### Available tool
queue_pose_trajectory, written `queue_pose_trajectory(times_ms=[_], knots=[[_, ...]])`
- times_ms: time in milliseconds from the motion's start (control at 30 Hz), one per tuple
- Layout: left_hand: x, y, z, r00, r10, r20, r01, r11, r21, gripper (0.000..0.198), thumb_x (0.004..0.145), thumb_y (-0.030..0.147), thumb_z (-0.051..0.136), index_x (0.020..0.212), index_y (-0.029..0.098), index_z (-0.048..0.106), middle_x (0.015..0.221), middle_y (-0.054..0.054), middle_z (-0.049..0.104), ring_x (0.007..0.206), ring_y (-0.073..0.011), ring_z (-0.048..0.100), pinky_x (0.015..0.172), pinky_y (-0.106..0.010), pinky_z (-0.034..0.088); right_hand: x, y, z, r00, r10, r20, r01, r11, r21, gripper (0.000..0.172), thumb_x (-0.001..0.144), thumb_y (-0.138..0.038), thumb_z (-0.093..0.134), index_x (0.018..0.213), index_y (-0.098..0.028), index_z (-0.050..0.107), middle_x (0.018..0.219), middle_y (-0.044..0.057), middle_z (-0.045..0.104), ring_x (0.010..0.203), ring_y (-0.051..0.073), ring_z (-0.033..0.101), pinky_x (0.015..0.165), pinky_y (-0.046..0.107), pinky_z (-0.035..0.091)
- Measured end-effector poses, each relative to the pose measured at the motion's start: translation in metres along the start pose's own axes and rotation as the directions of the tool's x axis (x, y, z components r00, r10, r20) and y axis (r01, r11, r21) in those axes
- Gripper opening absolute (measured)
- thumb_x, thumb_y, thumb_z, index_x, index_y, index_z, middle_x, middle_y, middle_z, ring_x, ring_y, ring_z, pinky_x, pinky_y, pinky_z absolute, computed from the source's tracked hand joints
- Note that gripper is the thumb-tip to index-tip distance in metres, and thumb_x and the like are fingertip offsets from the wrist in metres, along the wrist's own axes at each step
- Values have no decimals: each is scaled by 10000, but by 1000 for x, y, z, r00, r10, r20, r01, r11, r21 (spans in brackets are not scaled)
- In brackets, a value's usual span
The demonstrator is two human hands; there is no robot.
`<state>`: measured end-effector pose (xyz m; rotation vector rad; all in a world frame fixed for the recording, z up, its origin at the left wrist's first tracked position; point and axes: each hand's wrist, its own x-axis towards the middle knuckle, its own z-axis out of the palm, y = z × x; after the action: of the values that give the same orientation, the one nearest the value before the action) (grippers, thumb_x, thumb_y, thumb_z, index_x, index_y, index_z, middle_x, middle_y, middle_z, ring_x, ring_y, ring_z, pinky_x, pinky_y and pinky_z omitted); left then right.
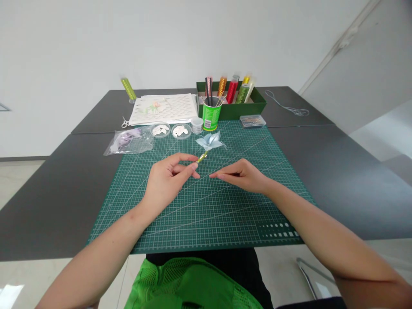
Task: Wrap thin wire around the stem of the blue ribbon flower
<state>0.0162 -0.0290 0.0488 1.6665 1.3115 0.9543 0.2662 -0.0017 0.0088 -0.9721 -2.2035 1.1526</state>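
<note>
A pale blue artificial flower [210, 140] with thin pointed petals stands over the middle of the cutting mat. Its yellow-green stem [202, 157] is pinched between the thumb and fingers of my left hand [172, 174], so the bloom tilts up and to the right. To the right of the stem and apart from it is my right hand [243, 175], thumb and fingertips pressed together. Whatever lies in that pinch, perhaps a thread, is too fine to make out. Both hands are above the green gridded cutting mat [206, 214].
A green tin [211, 116] with sticks stands before a dark green box [231, 112] of thread spools. Small dishes of white pieces [161, 130], a plastic bag [130, 140], patterned sheets [170, 109], white scissors [125, 122], a clear case [252, 121] and a grey cord [286, 106] lie around.
</note>
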Motion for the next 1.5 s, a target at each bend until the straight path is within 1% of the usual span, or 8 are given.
queue_pose_trajectory(times_ms=[233, 367, 533, 700, 933, 1100, 1300, 1500], knots=[[5, -7, 1, 996, -6, -88, 7, 1000, 13, 251, 921, 387, 653, 1024, 179, 748, 696, -5, 768, 375, -65, 418, 409, -196, 352, -3, -5, -6, 998, 1, 61, -1, 1000, 1, 411, 983, -421, 570, 1102, -102, 801, 507, -48, 441, 463, 63, 275, 449, 228, 208], [9, -14, 1, 997, -9, -71, 13, 998, 54, 272, 924, 411, 646, 1029, 180, 745, 706, -7, 768, 380, -70, 424, 411, -202, 341, -5, -11, -9, 993, -50, 106, 44, 998, 54, 387, 985, -399, 585, 1073, -92, 804, 492, -56, 427, 450, 53, 266, 442, 224, 192], [9, -22, 6, 986, -58, 157, 27, 981, 191, 205, 936, 368, 622, 981, 210, 745, 716, 27, 770, 396, -73, 417, 415, -201, 289, -10, -23, -8, 983, -168, 75, 153, 972, 177, 358, 983, -377, 617, 1076, -85, 801, 490, -66, 399, 437, 40, 242, 426, 223, 158], [3, -20, 16, 889, -84, 450, -61, 953, 298, 170, 958, 283, 598, 883, 226, 740, 727, 67, 774, 423, -69, 475, 426, -199, 281, -12, -27, -1, 979, -205, 18, 202, 976, 85, 316, 996, -343, 598, 1092, -121, 801, 510, -46, 493, 439, 39, 295, 420, 204, 199], [1, -17, 14, 868, -71, 491, -130, 922, 364, 166, 962, 238, 588, 907, 221, 744, 732, 65, 774, 485, -78, 583, 485, -199, 340, -13, -25, 1, 959, -282, -27, 272, 943, -190, 312, 1015, -291, 563, 1169, -124, 776, 563, -17, 620, 450, 49, 403, 448, 185, 286], [0, -16, 14, 808, -69, 586, -124, 951, 283, 138, 951, 284, 636, 919, 221, 753, 734, 53, 783, 548, -95, 650, 546, -195, 398, -11, -23, -1, 962, -271, 25, 270, 940, -207, 392, 1062, -362, 474, 1188, -134, 767, 677, 17, 706, 533, 62, 543, 521, 176, 360], [-3, -13, 13, 795, -21, 606, -167, 953, 252, 121, 944, 265, 648, 889, 206, 737, 721, 61, 783, 508, -75, 622, 535, -184, 399, -8, -10, -6, 995, -86, 55, 87, 996, -23, 689, 1064, -598, 278, 1225, -128, 755, 528, -39, 429, 487, 84, 319, 506, 235, 255], [-7, -9, 11, 802, 59, 594, -226, 951, 211, 119, 958, 268, 646, 880, 199, 704, 735, 60, 789, 539, -74, 654, 545, -176, 405, -3, 3, -8, 992, -12, 122, -19, 968, 249, 856, 1043, -665, 137, 1186, -99, 761, 578, -44, 275, 535, 117, 268, 532, 269, 261]])
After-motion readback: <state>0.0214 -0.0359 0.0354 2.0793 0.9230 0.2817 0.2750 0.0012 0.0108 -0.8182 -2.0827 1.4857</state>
